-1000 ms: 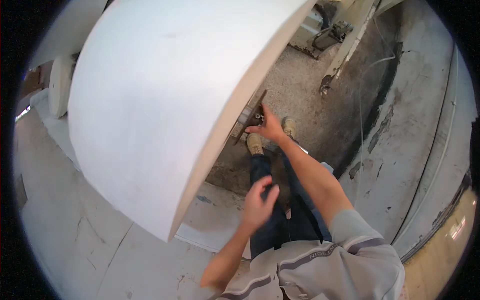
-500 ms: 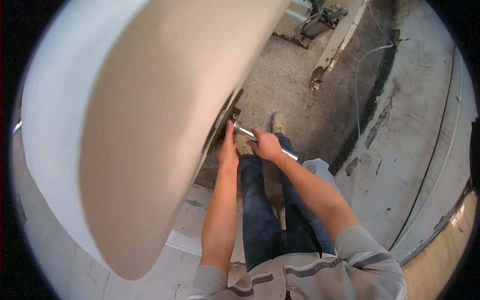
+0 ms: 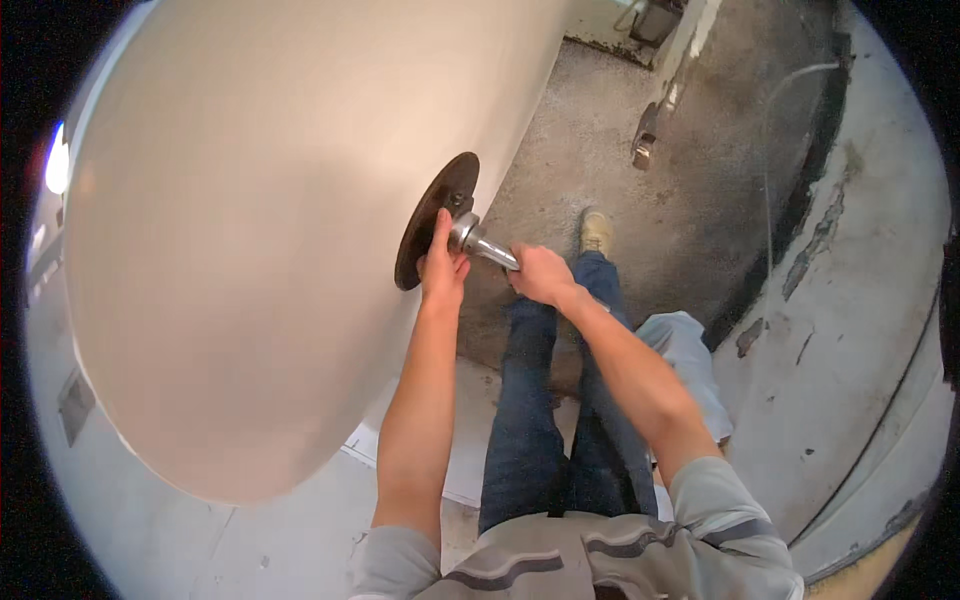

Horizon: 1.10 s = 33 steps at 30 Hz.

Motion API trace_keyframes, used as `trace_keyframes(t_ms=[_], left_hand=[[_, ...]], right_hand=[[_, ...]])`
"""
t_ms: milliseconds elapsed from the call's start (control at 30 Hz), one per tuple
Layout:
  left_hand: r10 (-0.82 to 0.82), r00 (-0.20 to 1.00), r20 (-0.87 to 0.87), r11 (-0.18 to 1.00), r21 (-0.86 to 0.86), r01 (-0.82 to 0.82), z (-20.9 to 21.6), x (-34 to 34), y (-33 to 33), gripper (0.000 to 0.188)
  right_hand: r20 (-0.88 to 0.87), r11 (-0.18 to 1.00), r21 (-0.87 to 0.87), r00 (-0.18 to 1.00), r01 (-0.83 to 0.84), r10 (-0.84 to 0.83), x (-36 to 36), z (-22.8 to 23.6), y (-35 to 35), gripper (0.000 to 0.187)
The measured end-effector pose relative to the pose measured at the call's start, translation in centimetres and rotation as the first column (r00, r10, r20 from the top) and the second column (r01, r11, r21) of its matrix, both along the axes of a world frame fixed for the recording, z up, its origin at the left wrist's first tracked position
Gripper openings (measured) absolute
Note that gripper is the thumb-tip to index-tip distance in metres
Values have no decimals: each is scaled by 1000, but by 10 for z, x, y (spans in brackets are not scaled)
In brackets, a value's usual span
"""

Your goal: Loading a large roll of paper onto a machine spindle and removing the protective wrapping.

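Observation:
A large cream-coloured rounded body (image 3: 280, 220) with a smooth surface fills the left half of the view. Against its right side stands a dark round plate (image 3: 412, 250), tilted and seen nearly edge-on. A silver metal tool with a thick round head and a straight bar handle (image 3: 490, 248) meets the plate's middle. My left hand (image 3: 442, 272) is closed around the tool's head, its thumb up beside the plate. My right hand (image 3: 543, 274) wraps round the bar handle farther out. Where the head joins the plate is partly hidden by my left hand.
Below are my legs in dark jeans (image 3: 520, 400) and a tan shoe (image 3: 596, 232) on rough concrete floor (image 3: 580, 130). A worn white ledge (image 3: 860, 300) with peeling paint runs along the right. Chipped frame parts (image 3: 672, 80) stand ahead, and a thin pale hose (image 3: 768, 190) lies near the ledge.
My view has shifted, and the cream body and the round plate now show more broadly. Both hands keep their hold on the tool, the right one now nearer its head.

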<state>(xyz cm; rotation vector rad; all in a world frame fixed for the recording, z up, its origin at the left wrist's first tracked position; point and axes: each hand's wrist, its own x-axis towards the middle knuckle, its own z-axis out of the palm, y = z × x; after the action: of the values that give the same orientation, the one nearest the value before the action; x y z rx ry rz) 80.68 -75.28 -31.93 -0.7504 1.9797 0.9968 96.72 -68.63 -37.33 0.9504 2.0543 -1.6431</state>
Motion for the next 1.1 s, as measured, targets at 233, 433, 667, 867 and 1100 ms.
trace_keyframes(t_ms=[233, 433, 667, 867, 1100], left_hand=[[-40, 996, 79, 995, 97, 33, 0, 22, 25, 65], [-356, 933, 51, 926, 154, 345, -11, -22, -6, 66], [-268, 940, 212, 963, 95, 253, -31, -25, 1, 86], [-310, 877, 368, 949, 62, 309, -42, -43, 5, 88], [-273, 893, 358, 954, -18, 299, -43, -39, 12, 93]], right_hand=[[129, 991, 135, 991, 7, -24, 70, 6, 10, 29], [368, 940, 202, 868, 275, -333, 257, 113, 14, 41], [54, 249, 705, 299, 665, -953, 433, 397, -28, 32], [-103, -81, 957, 67, 279, -992, 590, 504, -53, 26], [168, 166, 986, 205, -29, -964, 667, 502, 20, 30]])
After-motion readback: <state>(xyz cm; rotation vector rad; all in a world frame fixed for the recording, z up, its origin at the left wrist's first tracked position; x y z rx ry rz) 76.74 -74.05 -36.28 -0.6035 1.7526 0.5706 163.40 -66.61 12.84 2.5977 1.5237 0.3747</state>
